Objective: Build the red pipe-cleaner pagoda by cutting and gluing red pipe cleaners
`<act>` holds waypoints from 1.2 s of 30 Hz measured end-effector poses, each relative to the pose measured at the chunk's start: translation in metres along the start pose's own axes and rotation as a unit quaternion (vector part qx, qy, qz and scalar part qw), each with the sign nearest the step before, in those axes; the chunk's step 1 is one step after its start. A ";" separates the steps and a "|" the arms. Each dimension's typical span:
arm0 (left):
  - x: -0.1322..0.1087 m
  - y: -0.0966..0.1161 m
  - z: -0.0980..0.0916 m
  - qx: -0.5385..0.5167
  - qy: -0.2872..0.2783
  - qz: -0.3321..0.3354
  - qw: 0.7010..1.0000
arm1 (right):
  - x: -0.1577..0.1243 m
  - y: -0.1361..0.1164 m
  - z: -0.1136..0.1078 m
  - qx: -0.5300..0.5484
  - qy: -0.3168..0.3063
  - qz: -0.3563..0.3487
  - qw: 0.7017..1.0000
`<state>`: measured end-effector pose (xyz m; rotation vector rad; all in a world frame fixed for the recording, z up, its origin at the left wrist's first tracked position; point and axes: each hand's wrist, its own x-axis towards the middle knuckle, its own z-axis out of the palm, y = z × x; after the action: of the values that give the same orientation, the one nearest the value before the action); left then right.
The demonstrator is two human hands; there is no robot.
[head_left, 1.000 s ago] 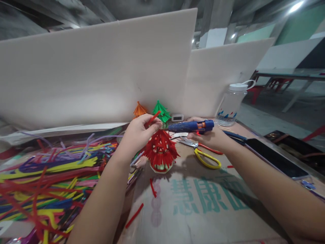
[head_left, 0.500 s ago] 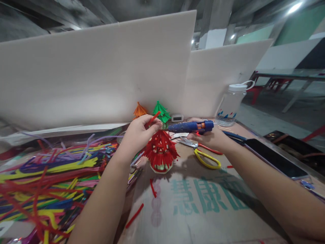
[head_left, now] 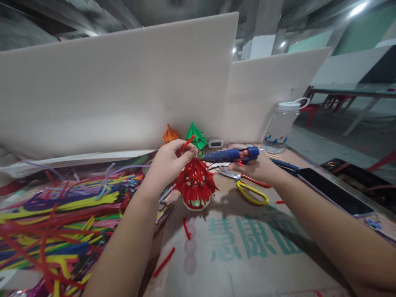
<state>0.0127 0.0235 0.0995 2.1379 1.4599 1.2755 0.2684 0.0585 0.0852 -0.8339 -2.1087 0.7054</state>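
Observation:
A short red pipe cleaner (head_left: 189,141) is pinched in my left hand (head_left: 171,163), just above the top of a red tiered pipe-cleaner tower (head_left: 198,183) on a pale base. My right hand (head_left: 255,165) grips a blue hot glue gun (head_left: 230,155), which lies level and points left. Its nozzle reaches the tower's top beside my left fingertips; the exact contact is hidden. Scissors (head_left: 241,183) with red and yellow handles lie beneath my right hand. Behind my left hand stand an orange pipe-cleaner tower (head_left: 170,134) and a green one (head_left: 195,134).
Many coloured pipe cleaners (head_left: 62,222) are heaped on the left. Red offcuts (head_left: 163,262) lie on the cardboard (head_left: 247,276). To the right are a water bottle (head_left: 276,128) and a phone (head_left: 335,192). White boards (head_left: 123,90) stand along the back.
The glue gun has shifted slightly left, with its nozzle end a little lower at the tower's top. My left hand keeps its place and its pinch.

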 end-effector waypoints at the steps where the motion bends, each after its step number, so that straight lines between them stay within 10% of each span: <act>1: 0.000 0.000 0.000 -0.001 0.000 -0.001 1.000 | 0.000 0.000 0.000 -0.002 -0.001 -0.001 1.000; 36: 0.001 -0.003 0.000 -0.008 0.004 -0.019 1.000 | -0.003 0.011 -0.001 -0.026 -0.049 -0.009 0.998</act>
<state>0.0110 0.0261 0.0984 2.0873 1.4812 1.2806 0.2749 0.0637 0.0766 -0.8234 -2.2288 0.6972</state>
